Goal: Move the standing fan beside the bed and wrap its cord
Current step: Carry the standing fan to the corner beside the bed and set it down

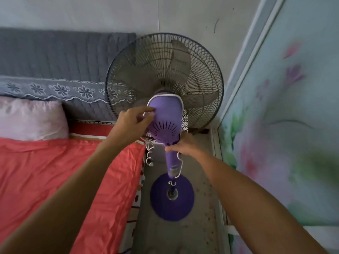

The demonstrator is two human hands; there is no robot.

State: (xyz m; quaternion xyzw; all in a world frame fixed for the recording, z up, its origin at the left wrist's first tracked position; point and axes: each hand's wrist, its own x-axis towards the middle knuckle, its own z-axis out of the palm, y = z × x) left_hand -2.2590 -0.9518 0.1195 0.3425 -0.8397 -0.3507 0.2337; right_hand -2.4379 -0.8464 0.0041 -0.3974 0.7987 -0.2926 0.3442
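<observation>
Fingers of the left hand — curled, thumb and fingertips closed on the thin white power cord where it runs along the left edge of the purple plastic motor housing; fingers of the right hand — closed round the neck just under that housing, at the top of the purple pole, and seemingly pinching the cord there too, though motion blur hides the exact contact. Item: standing fan with dark wire cage and grey blades, upright on its round purple base, on the bare grey floor in the narrow gap between the bed with coral-red sheet and the flowered wall panel, its cage close to the corner and the grey quilted headboard. Position: already just beside the bed. Cord: one loop lies over the top of the housing, further slack hangs in loose curls down the pole and on the bed side. Handling, as judged: top-heavy and likely to rock on its base, so best steadied at the neck or pole; the cage is thin wire that would bend, a poor place to grip; the plastic housing is smooth and rounded, so loops may slip off; the cord is light and limp, springy in its curls, and wants keeping taut while laid on.
</observation>
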